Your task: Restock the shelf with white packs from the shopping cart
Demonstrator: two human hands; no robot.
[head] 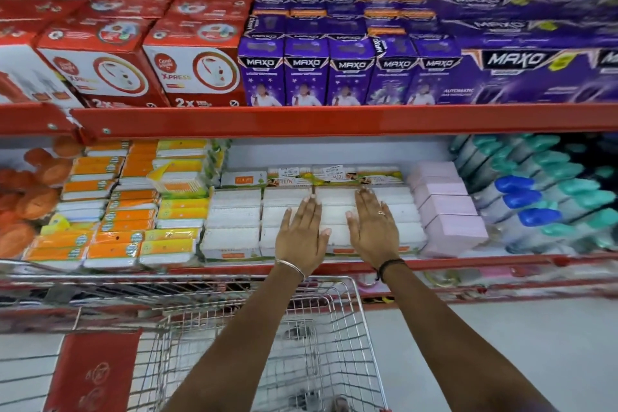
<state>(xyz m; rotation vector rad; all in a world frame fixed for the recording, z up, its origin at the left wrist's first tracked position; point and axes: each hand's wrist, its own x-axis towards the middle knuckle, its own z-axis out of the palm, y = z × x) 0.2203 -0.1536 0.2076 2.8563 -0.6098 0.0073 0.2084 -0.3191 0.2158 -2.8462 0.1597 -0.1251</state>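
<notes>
White packs lie stacked in rows on the lower shelf, in the middle of the view. My left hand rests flat on the packs with fingers spread. Just to its right, my right hand also lies flat and open on the packs, a ring on one finger. Neither hand grips anything. The wire shopping cart stands below my arms, in front of the shelf. My forearms hide part of the basket, and what lies inside it is blurred.
Orange and yellow packs fill the shelf to the left, pink boxes and teal-capped bottles to the right. The red shelf beam above carries red boxes and purple boxes. A red panel sits on the cart's left.
</notes>
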